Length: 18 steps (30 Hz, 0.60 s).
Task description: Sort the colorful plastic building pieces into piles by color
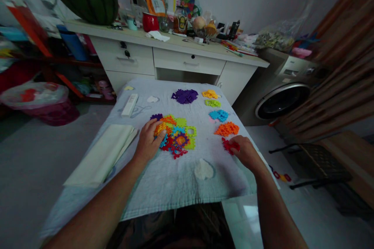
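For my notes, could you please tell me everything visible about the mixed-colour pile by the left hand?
The mixed-colour pile is a loose heap of overlapping, plastic-looking pieces with notched edges: purple, orange, yellow, green, blue and red, some with open centres. It lies on the cloth, the left hand touching its left side.

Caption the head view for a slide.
Left hand on a colourful heap of pieces, right hand at red pieces near an orange pile.

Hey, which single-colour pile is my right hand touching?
The red pile, nearest you; the orange, blue, green, yellow and purple piles lie farther back.
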Tool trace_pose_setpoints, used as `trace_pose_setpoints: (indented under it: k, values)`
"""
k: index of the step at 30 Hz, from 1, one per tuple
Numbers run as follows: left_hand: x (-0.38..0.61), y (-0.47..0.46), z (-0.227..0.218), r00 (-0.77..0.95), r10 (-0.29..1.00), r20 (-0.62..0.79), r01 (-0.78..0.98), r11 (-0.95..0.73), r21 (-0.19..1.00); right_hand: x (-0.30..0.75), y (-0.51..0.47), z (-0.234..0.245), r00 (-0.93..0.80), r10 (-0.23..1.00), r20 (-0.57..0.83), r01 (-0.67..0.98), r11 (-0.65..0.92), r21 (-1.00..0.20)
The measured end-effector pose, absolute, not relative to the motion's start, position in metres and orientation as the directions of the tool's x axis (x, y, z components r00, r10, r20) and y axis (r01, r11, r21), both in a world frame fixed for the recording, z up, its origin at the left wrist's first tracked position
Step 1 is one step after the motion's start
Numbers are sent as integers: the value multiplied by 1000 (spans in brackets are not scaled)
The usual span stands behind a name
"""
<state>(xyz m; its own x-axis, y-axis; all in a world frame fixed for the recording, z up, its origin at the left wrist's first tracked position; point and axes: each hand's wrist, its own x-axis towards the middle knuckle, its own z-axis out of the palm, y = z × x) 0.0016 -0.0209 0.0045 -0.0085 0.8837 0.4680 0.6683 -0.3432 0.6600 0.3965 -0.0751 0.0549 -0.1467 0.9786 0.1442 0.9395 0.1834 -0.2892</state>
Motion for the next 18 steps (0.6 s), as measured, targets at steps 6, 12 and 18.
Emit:
trace_pose_setpoints:
  k: [6, 12, 18]
  values:
    - [1, -20, 3, -32, 883, 468, 674, -327, 662, 394, -75, 49, -124, 982, 143, 978, 145, -151]
    - [2, -21, 4, -39, 888, 457, 663, -320, 677, 343, -56, 68, -182, 958, 223, 933, 240, -267]
    - [1, -22, 5, -48, 895, 443, 644, -312, 699, 275, -15, 65, -329, 922, 203, 846, 383, -370]
